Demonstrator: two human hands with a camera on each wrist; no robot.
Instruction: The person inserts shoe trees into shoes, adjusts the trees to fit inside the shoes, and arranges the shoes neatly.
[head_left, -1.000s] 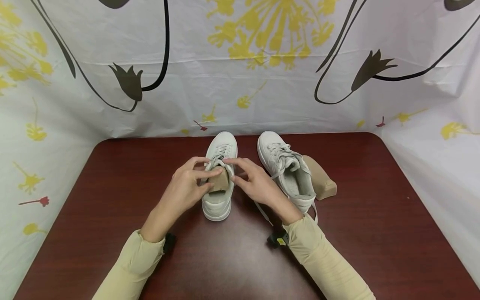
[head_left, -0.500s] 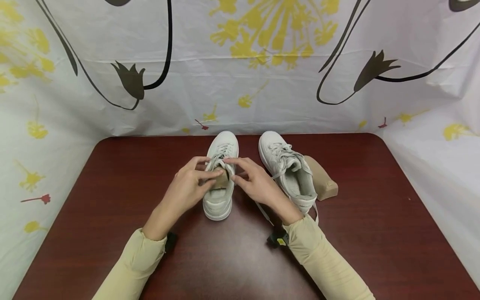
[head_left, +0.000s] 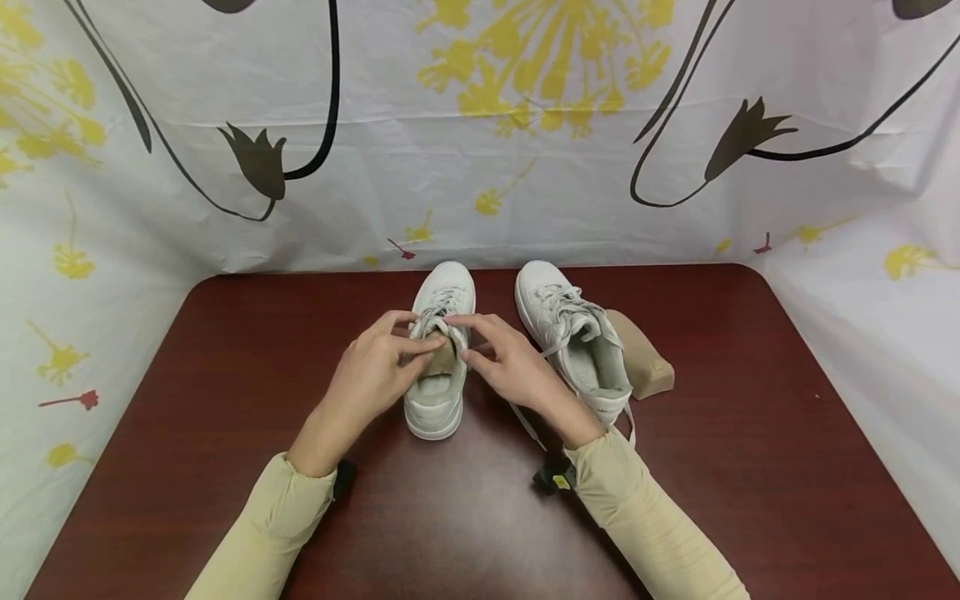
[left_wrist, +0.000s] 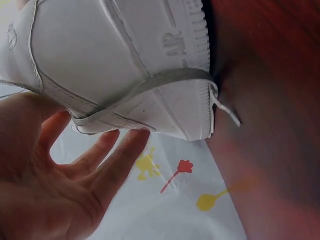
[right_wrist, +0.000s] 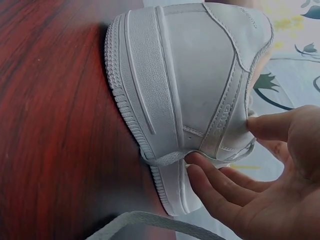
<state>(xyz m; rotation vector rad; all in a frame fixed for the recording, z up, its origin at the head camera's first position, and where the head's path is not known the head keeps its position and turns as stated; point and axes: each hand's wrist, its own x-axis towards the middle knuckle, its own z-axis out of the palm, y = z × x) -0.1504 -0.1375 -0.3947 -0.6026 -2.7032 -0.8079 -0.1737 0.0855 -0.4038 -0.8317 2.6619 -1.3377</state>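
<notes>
The tan cardboard shoe insert (head_left: 442, 360) sits lower in the left white leather sneaker (head_left: 438, 358) than it did a second ago — less of it shows above the collar, and both hands have barely shifted. The left hand (head_left: 371, 379) curls round the near side of the shoe's opening, its thumb and fingers (head_left: 416, 346) pinching the insert at the tongue. The right hand (head_left: 510, 362) comes in from the other side, fingers (head_left: 468, 323) half-straight, the tips resting on the tongue and laces; from the right wrist view they lie along the sneaker's side wall, pressing rather than gripping.

The shoe stands upright on the dark red wooden tabletop (head_left: 225, 375), toe pointing away. Just beside it, the second white sneaker (head_left: 577, 350) stands with its laces loose and its opening bare, and a second tan cardboard insert (head_left: 641, 362) lies on the tabletop touching that shoe's far side.

As I read it, the first insert is most of the way in but not seated — the second shoe is untouched.
</notes>
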